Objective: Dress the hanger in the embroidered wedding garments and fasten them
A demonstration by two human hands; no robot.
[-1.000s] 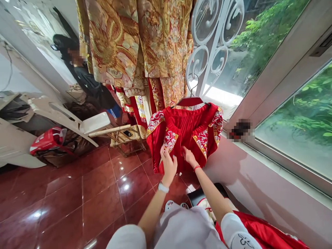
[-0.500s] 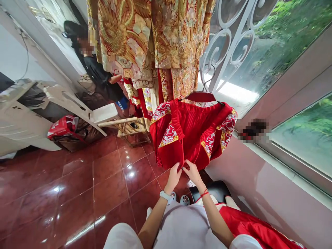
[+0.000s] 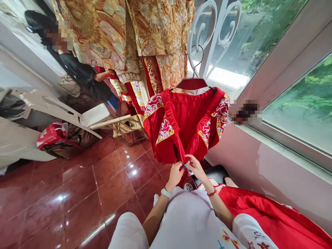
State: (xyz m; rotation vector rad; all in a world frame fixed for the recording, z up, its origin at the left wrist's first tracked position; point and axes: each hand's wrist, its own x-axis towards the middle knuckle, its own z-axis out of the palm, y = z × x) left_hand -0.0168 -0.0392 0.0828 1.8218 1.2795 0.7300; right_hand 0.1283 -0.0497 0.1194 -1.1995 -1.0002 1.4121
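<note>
A red garment [image 3: 185, 112] with gathered fabric and silver-and-gold embroidered panels hangs from a dark red hanger [image 3: 192, 83]. Two narrow red straps [image 3: 181, 147] run down its front and come together at my hands. My left hand [image 3: 175, 175] pinches the straps near their lower part, with a white watch on that wrist. Close beside it, nearly touching, my right hand [image 3: 196, 167] has its thumb and fingers closed on the same straps. Turquoise nails show on it. The exact crossing of the straps is partly hidden by my fingers.
Gold embroidered garments [image 3: 101, 31] hang behind. Left of them a person in black [image 3: 80, 74] stands near a white chair [image 3: 95, 114] and a bamboo stand [image 3: 127, 128]. A red cloth [image 3: 256, 211] lies over a black seat [image 3: 216, 174] at right, below the window.
The view has shifted, moving the surroundings left and up. My hands stay at the straps; the right fingers have shifted, and the straps now meet between both hands.
</note>
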